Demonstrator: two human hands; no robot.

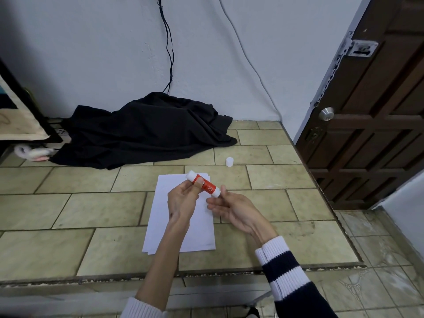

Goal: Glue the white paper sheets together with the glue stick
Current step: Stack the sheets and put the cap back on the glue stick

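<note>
A stack of white paper sheets (pixel 165 226) lies on the tiled counter (pixel 91 207) in front of me. Above the sheets I hold a red glue stick with white ends (pixel 207 185), tilted with its uncapped tip up and to the left. My left hand (pixel 183 198) grips the stick's middle between thumb and fingers. My right hand (pixel 229 207) pinches the white bottom end with thumb and fingertips. The stick's white cap (pixel 229 162) stands on the counter behind and to the right of the sheets.
A crumpled black cloth (pixel 146 131) covers the back of the counter by the wall. Cables (pixel 168 53) hang down the wall behind it. A dark wooden door (pixel 371 115) stands to the right, past the counter's right edge (pixel 325 198).
</note>
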